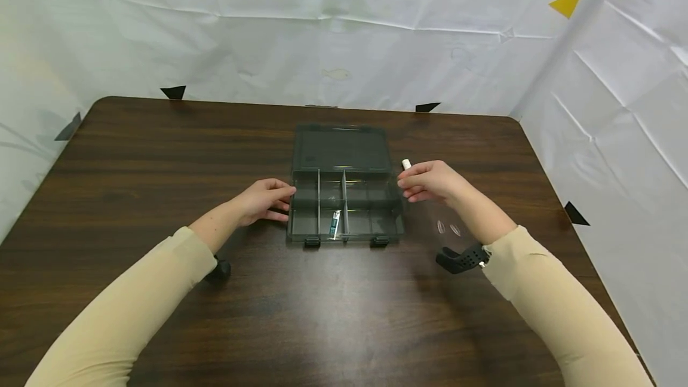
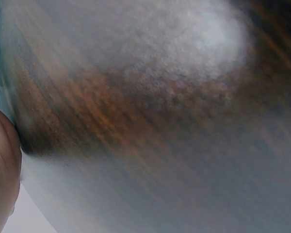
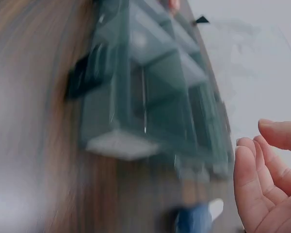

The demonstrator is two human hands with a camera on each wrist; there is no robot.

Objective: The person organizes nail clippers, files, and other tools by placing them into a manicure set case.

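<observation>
The blurred compartment box (image 3: 150, 102) lies on the table (image 3: 34, 145); right hand (image 3: 266, 184) fingers (image 3: 245, 170) loosely curled beside it

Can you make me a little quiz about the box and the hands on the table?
1. True or false: the lid of the organizer box is open.
2. Which hand touches the left side of the box: the left hand or the right hand?
3. The small item with a blue part lies in which compartment row? A) the row nearest the person B) the row nearest the lid C) on the table outside the box

Key: 1 true. 2 left hand. 3 A.
</observation>
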